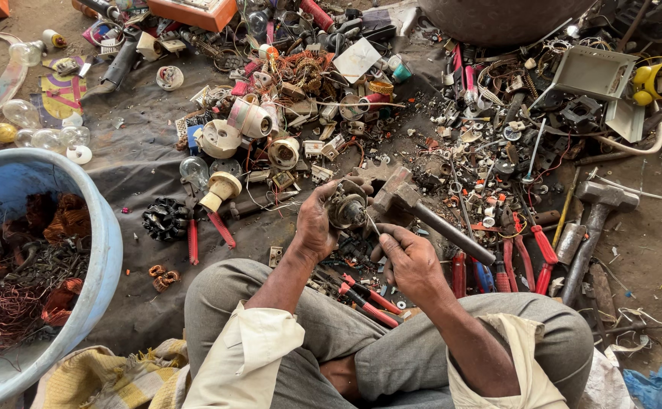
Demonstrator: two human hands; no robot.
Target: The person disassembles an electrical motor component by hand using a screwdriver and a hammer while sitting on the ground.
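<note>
Gripping a small round motor part (347, 210) at its rim, the left hand (317, 223) is closed around it just above the lap, over the dark ground sheet (137, 163), while the right hand (410, 261) is clenched on a thin metal tool (372, 224) whose tip meets the part's face. Judged by its look, the part is rigid, dense metal, grimy and likely slippery, best held by the outer rim as now. A hammer (422, 212) lies just beside it, and red-handled pliers (524, 254) are near.

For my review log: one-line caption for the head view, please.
Seated amid scrap, left hand grips a small round motor part while right hand works it with a thin tool.
</note>
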